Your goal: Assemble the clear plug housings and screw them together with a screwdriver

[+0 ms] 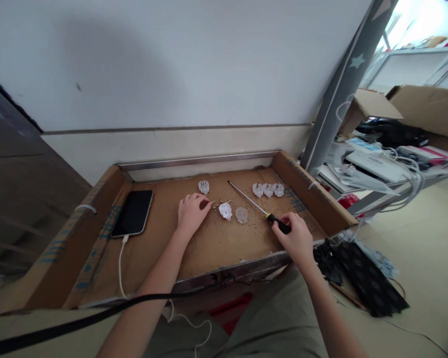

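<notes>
My right hand (293,233) is closed round the black handle of a screwdriver (249,199), whose shaft points up and left over the cardboard. My left hand (194,211) rests with bent fingertips beside a few small metal parts (220,204); what its fingers hold, if anything, is too small to name. Just right of those parts lies a white round piece (225,211), and next to it a clear round cover (241,215). One clear plug piece with pins (203,187) sits behind my left hand. Three similar pieces (268,189) stand in a row at the back right.
A phone (132,214) with a white cable lies at the left of the cardboard tray (317,199). A black strap (97,316) crosses the lower left. Boxes, cables and devices crowd a shelf (381,166) at the right. A wall (209,144) rises behind.
</notes>
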Demonstrator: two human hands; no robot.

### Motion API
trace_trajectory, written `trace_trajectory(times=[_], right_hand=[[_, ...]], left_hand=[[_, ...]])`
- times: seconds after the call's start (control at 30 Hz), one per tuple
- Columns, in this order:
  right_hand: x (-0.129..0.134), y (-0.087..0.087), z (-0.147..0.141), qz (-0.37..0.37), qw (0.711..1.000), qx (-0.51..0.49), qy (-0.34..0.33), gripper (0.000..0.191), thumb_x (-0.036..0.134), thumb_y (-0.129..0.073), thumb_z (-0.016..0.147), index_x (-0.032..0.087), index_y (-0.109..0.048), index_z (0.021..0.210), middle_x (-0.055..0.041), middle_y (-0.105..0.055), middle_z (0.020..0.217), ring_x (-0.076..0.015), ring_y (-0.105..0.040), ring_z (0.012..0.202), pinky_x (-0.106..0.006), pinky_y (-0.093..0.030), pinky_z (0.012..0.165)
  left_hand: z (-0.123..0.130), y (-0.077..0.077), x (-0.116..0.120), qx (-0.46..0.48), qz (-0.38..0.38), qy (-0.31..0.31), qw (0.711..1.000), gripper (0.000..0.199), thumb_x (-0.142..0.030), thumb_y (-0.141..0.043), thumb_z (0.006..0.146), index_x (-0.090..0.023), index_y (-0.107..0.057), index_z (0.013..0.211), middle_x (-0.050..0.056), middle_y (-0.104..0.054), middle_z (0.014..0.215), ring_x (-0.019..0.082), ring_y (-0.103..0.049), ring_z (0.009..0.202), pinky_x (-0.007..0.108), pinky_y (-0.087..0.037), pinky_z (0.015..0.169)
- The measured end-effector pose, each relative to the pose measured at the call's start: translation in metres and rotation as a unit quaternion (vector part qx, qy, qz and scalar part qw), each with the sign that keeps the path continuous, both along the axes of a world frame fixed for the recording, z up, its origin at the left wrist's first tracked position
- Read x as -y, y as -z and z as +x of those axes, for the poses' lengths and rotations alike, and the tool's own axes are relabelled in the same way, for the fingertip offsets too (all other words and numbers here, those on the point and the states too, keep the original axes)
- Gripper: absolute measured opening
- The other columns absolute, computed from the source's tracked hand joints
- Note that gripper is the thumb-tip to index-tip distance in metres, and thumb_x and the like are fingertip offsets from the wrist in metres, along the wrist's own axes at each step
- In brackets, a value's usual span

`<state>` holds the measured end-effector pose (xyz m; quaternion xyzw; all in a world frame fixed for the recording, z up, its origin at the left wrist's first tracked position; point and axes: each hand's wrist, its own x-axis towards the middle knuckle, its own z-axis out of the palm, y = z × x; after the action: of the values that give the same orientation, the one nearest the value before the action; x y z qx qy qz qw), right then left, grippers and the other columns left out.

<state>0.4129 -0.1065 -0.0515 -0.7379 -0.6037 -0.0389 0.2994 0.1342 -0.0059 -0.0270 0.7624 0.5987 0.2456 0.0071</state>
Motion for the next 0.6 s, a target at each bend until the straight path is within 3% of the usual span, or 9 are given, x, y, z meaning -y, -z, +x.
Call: trace_trajectory(times=[0.6], right_hand=[[0.0008,-0.0014,-0.0010,0.004,1.000,-0.003,0.003,0.037,0.047,-0.049,0.086,0.010,-0.054,0.090,-0.0041,-0.052,0.086,-0.0091,-0.050,0.082,-0.026,-0.045,0.077]], left_hand=[[0.0043,-0.0011,0.0088,-0.015,0.023,0.010,1.000,0.017,-0.033,-0.053,0.085,-0.024,-0.066,0.079,0.002,-0.068,0.092,0.024,-0.056,0.090,0.040,-0.033,0.084]])
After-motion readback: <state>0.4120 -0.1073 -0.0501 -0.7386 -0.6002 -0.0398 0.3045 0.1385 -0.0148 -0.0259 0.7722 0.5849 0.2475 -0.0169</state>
